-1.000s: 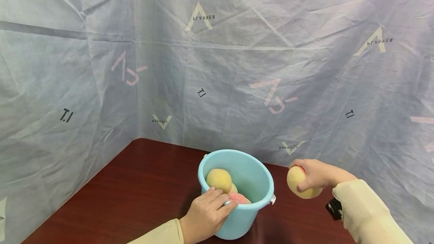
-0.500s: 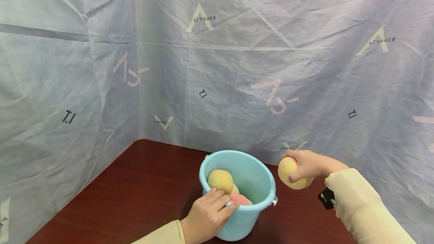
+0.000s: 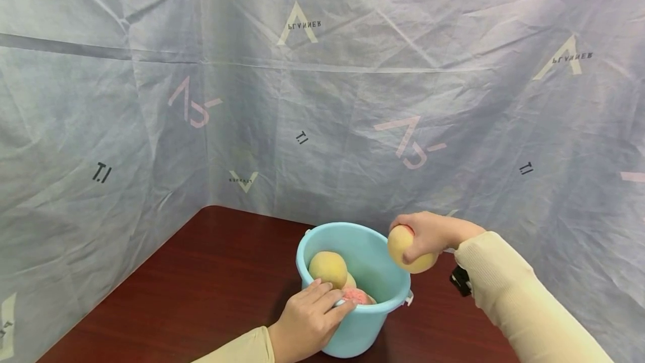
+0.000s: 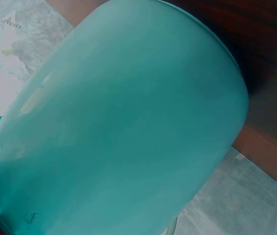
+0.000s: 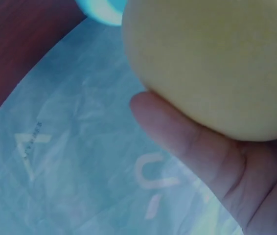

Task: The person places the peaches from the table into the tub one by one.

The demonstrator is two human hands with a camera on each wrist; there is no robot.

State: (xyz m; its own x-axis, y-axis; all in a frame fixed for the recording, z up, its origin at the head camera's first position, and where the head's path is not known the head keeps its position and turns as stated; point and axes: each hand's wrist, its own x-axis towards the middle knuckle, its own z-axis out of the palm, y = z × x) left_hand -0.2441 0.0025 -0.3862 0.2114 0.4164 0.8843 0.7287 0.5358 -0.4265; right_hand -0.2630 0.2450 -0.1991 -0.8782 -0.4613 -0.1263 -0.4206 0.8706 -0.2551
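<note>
A light-blue bucket point(image 3: 355, 329) stands upright on the table, holding a yellow peach point(image 3: 327, 269), a pinkish-red one point(image 3: 356, 296) and a paler one point(image 3: 350, 281) partly hidden between them. My left hand point(image 3: 307, 318) grips the near-left rim, its fingers bent over the edge. The bucket's outer wall point(image 4: 124, 117) fills most of the left wrist view. Over the bucket's right rim, my right hand point(image 3: 428, 234) holds a yellow peach point(image 3: 401, 243) with a reddish patch. In the right wrist view, the thumb point(image 5: 187, 132) presses against the pale yellow fruit point(image 5: 217, 63).
The dark red-brown table point(image 3: 201, 279) reaches back to a grey printed cloth point(image 3: 342, 99) hung behind and at the left. A white handle pivot point(image 3: 409, 298) sticks out from the bucket's right side. A small black device point(image 3: 461, 280) sits under my right wrist.
My right hand has carried the peach leftward and slightly up, from beside the bucket to above its right rim. My left hand stays on the near rim.
</note>
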